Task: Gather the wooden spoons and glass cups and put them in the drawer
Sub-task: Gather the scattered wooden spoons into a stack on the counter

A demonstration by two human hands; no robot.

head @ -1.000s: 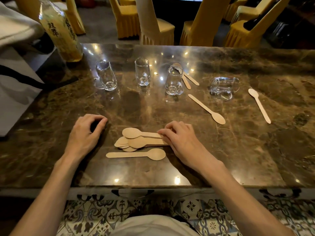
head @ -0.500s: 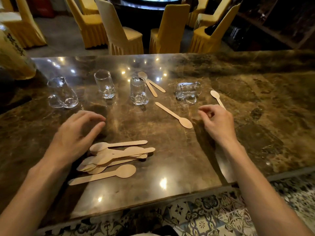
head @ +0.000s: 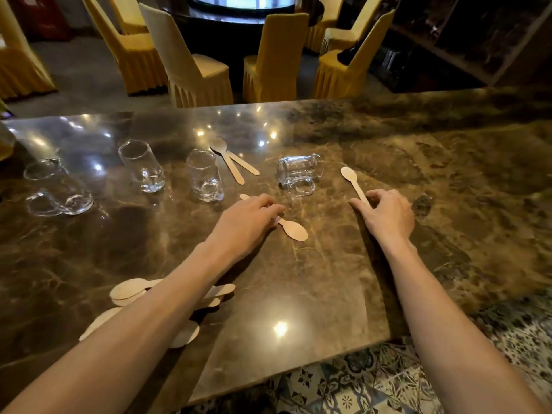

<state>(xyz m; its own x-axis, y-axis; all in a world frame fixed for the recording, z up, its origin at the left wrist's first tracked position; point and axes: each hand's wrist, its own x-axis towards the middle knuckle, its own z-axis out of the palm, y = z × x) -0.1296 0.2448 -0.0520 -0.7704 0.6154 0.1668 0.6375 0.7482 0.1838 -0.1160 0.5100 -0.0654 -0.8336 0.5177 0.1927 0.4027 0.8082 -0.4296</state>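
Dark brown marble counter (head: 328, 294). Three upright clear glass cups (head: 143, 165) stood in a row toward its far left edge. Pile of flat wooden spoons (head: 128, 291) lay at the near edge, partly under the left forearm. Crossed pair of wooden spoons (head: 231, 161) lay mid-counter. Left hand (head: 248, 222) rested, fingers curled down, on a single wooden spoon (head: 294, 230); grip not discernible. Tipped glass cup (head: 298, 174) lay beside. Right hand (head: 388, 216) pinched the handle of a pale wooden spoon (head: 351, 179).
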